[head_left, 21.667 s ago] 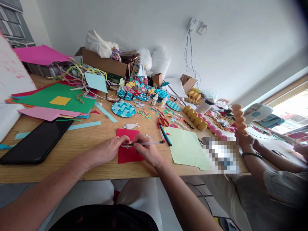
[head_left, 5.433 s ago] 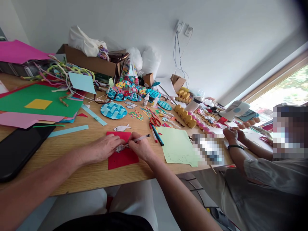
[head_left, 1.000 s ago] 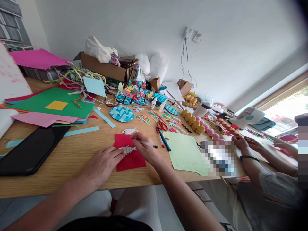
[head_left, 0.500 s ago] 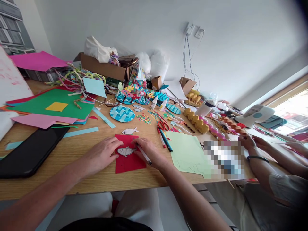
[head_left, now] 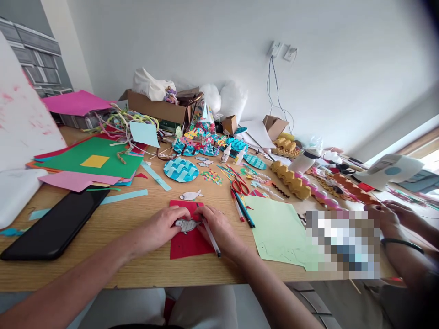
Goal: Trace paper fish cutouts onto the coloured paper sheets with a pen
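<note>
A grey paper fish cutout (head_left: 187, 226) with drawn scales is over a red sheet of paper (head_left: 190, 247). My left hand (head_left: 159, 225) grips the fish at its head end, thumb below and fingers curled above. Between the fingers of my right hand (head_left: 221, 230) is a pen (head_left: 213, 242) with a clear barrel, its end slanting toward me. The fingertips of that hand are at the tail of the fish. Just beyond the red sheet lies a second paper fish (head_left: 191, 195).
Red scissors (head_left: 240, 187), markers (head_left: 246, 214) and a light green sheet (head_left: 274, 228) lie to the right. A black phone (head_left: 55, 224) and coloured paper (head_left: 103, 157) are at left. Glue bottles (head_left: 226, 154) stand behind. At far right, another person's hands (head_left: 382, 217) work.
The view has swung slightly left and up. My left hand has closed in over the fish's head, and the fish now tilts a little. My right hand keeps the pen.
</note>
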`<state>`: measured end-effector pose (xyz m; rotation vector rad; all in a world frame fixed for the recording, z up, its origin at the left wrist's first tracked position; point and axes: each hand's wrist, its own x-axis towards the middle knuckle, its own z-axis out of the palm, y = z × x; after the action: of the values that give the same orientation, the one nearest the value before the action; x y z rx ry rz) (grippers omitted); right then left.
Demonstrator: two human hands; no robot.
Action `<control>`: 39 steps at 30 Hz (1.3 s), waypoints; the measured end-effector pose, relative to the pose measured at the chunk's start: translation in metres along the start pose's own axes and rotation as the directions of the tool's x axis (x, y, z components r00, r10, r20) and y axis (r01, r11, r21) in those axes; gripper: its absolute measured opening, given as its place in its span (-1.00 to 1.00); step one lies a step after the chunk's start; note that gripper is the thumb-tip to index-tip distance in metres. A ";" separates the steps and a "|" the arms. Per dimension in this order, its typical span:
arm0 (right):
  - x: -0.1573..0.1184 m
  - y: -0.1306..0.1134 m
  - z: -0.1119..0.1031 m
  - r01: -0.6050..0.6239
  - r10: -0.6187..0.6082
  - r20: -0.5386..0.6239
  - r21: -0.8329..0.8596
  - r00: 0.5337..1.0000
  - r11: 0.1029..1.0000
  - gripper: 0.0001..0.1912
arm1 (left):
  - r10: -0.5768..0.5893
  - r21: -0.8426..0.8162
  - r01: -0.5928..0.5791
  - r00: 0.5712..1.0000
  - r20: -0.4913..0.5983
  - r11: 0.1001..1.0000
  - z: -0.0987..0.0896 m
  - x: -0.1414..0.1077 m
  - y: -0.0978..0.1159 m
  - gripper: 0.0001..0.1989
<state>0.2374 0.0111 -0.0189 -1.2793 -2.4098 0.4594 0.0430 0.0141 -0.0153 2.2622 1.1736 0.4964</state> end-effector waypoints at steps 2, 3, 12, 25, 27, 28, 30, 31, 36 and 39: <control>-0.001 -0.002 -0.003 0.003 -0.002 -0.021 0.041 1.000 0.999 -0.71 | -0.024 -0.045 0.024 1.000 -0.006 0.999 -0.006 -0.001 0.002 -0.82; -0.002 -0.004 -0.006 0.008 -0.004 -0.050 0.070 0.999 0.998 -0.72 | -0.041 -0.061 0.040 0.999 -0.011 0.997 -0.011 -0.004 0.001 -0.84; -0.019 -0.023 -0.021 -0.122 0.215 -0.148 0.474 0.965 0.872 -0.84 | -0.374 -0.215 0.328 0.900 -0.223 0.920 -0.057 -0.074 -0.039 -0.75; -0.019 -0.030 0.010 -0.187 0.500 -0.225 0.740 0.837 0.647 -0.98 | 0.054 0.464 0.098 0.951 -0.305 0.880 -0.048 -0.126 -0.095 -0.61; -0.019 -0.034 0.010 -0.181 0.510 -0.221 0.759 0.831 0.625 -0.96 | 0.149 0.461 0.004 0.944 -0.295 0.888 -0.044 -0.118 -0.081 -0.67; -0.018 -0.037 0.010 -0.182 0.516 -0.211 0.773 0.830 0.608 -0.94 | 0.186 0.447 -0.044 0.942 -0.279 0.893 -0.041 -0.111 -0.070 -0.70; -0.016 -0.043 0.011 -0.189 0.524 -0.179 0.797 0.832 0.573 -0.92 | 0.235 0.416 -0.110 0.935 -0.264 0.903 -0.032 -0.093 -0.047 -0.71; -0.015 -0.045 0.012 -0.195 0.527 -0.166 0.803 0.834 0.563 -0.91 | 0.260 0.405 -0.135 0.927 -0.272 0.904 -0.028 -0.085 -0.037 -0.69; -0.011 -0.049 0.021 -0.197 0.501 -0.196 0.755 0.843 0.626 -0.93 | 0.247 0.330 -0.173 0.949 -0.197 0.928 -0.011 -0.056 -0.014 -0.61; -0.012 -0.046 0.021 -0.190 0.465 -0.228 0.697 0.855 0.691 -0.94 | 0.206 0.314 -0.149 0.966 -0.155 0.938 -0.006 -0.053 -0.016 -0.57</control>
<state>0.2008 -0.0257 -0.0186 -1.3050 -1.4542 0.9547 0.0006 -0.0204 -0.0240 2.6489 1.2072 0.6499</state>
